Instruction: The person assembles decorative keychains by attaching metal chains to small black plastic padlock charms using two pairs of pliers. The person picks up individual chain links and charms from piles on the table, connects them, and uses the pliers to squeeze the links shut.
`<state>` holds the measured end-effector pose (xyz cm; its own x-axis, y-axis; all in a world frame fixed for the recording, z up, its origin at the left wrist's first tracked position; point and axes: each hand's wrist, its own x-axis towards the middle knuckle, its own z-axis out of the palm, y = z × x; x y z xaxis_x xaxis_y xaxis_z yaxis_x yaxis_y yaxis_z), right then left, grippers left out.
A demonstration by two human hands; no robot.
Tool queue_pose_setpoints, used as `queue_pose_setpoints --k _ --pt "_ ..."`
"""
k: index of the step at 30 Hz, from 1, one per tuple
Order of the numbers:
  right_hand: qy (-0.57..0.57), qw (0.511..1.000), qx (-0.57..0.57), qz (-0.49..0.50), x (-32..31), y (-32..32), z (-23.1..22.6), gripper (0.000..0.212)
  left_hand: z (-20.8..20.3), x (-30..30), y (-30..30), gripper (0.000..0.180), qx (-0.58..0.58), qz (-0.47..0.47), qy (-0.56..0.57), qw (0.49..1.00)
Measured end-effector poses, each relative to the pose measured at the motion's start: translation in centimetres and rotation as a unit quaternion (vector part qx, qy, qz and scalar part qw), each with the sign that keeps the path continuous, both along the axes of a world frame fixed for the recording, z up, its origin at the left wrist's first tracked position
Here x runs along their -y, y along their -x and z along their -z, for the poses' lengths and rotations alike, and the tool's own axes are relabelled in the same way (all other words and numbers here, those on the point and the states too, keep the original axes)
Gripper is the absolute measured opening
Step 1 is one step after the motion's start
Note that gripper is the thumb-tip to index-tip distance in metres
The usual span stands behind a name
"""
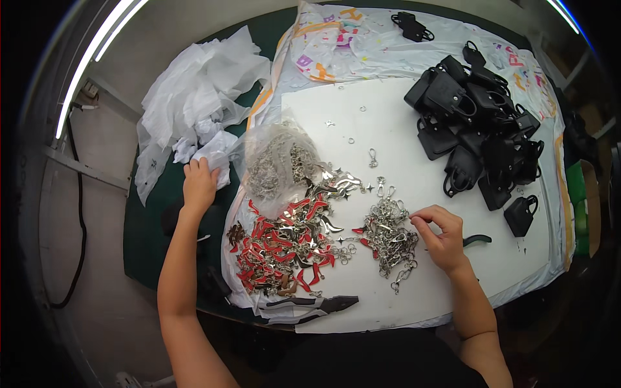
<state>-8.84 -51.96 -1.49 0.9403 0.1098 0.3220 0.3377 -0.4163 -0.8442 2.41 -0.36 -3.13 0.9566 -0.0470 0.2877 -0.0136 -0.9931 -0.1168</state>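
Observation:
On the left, my left hand (199,185) has its fingers curled at the near end of a crumpled white plastic bag (218,150), with thumb and fingertips against it. My right hand (442,238) pinches thumb and forefinger together at the right edge of a pile of silver chains with clasps (391,234). Whatever lies between those fingertips is too small to make out. Left of the chains spreads a heap of red, brown and silver high-heel-shaped charms (277,249). Behind that heap sits a clear plastic bag (275,169) full of small silver metal parts.
Pliers (317,309) lie along the near edge of the white board (362,284). A dark curved tool handle (477,240) shows beside my right hand. Several miniature black bags (475,110) are heaped at the far right. Loose clasps (372,158) and rings dot the board's far half.

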Motion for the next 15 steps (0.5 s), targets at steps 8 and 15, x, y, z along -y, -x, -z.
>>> queue_pose_setpoints --k 8,15 --pt "0.097 0.992 -0.006 0.08 4.2 -0.9 -1.7 0.026 -5.4 6.6 3.8 0.061 -0.028 -0.055 -0.023 0.998" --pt "0.32 0.931 0.088 0.15 8.5 -3.1 -1.6 0.02 -9.6 17.7 10.2 0.057 -0.078 0.194 0.239 0.948"
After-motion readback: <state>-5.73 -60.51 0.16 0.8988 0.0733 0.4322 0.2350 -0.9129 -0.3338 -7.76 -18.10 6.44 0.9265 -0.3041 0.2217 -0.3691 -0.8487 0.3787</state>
